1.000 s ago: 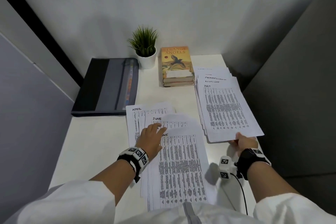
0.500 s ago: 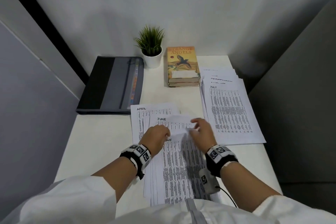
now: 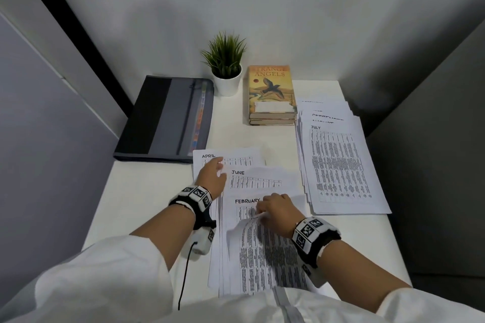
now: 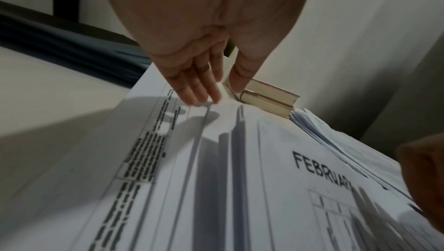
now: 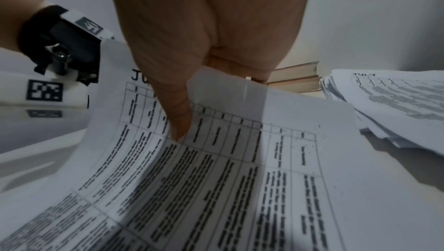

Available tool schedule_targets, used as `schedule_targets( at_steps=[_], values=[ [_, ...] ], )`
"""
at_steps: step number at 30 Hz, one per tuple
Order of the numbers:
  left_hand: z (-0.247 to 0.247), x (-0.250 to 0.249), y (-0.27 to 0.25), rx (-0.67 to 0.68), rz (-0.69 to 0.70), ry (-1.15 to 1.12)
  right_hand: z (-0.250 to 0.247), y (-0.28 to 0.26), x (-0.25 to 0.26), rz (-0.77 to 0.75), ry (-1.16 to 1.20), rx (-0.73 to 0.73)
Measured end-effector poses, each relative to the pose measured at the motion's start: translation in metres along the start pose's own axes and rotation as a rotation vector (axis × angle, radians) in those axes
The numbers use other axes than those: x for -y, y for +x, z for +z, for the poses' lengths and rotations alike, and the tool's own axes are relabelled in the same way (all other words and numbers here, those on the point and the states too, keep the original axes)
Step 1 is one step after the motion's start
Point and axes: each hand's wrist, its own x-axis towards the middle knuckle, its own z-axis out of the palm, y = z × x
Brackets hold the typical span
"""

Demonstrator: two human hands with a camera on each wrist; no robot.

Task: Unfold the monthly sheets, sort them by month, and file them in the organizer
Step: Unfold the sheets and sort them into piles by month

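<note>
While right hand (image 3: 277, 208) pinches a sheet, left hand (image 3: 211, 178) lies flat on the spread.
Landmark = stack of 2 books (image 3: 271, 96) at back of white tabletop (image 3: 147, 199). Loose monthly sheets fanned near-side of the books: APRIL sheet (image 3: 233, 157) closest to them, JUNE sheet (image 3: 258, 178) overlapping it, FEBRUARY sheet (image 3: 242, 208) nearer the person. Right thumb and fingers (image 5: 179, 114) grasp top edge of a printed sheet (image 3: 265, 252), curling it up off FEBRUARY; its heading is hidden by the thumb. Left fingers (image 4: 199, 84) straight, released, tips on the APRIL sheet's left part. JULY pile (image 3: 341, 165) just right of the books, more sheets fanned under it. Closed grey organizer (image 3: 168, 118) left of the books, potted plant (image 3: 225, 65) between them.
</note>
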Motion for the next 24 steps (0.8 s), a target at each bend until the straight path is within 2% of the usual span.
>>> schedule_targets(
  at_steps=[3,8,10,14,18,20,22,24],
  values=[
    [0.004,-0.003,0.005,-0.027,-0.021,-0.067,-0.008,0.001,-0.005,-0.008,0.031,-0.070],
    [0.006,-0.005,0.012,0.013,-0.040,0.171,-0.024,0.007,-0.012,0.019,0.063,-0.157],
    [0.004,-0.008,0.011,0.027,-0.013,0.196,-0.028,0.010,-0.011,0.020,0.062,-0.159],
    [-0.001,-0.023,-0.005,0.001,0.095,0.028,-0.032,0.014,-0.010,0.041,0.103,-0.191],
    [-0.004,-0.031,-0.029,0.224,0.100,-0.151,-0.035,0.015,-0.006,0.010,0.174,-0.250],
    [-0.008,-0.031,-0.033,0.267,0.099,-0.183,-0.036,0.015,-0.002,-0.039,0.179,-0.280],
    [-0.013,-0.030,-0.032,0.234,0.078,-0.222,-0.035,0.014,0.000,-0.051,0.167,-0.309],
    [-0.017,-0.026,-0.027,0.139,0.011,-0.292,-0.032,0.010,0.002,-0.039,0.187,-0.331]
  ],
)
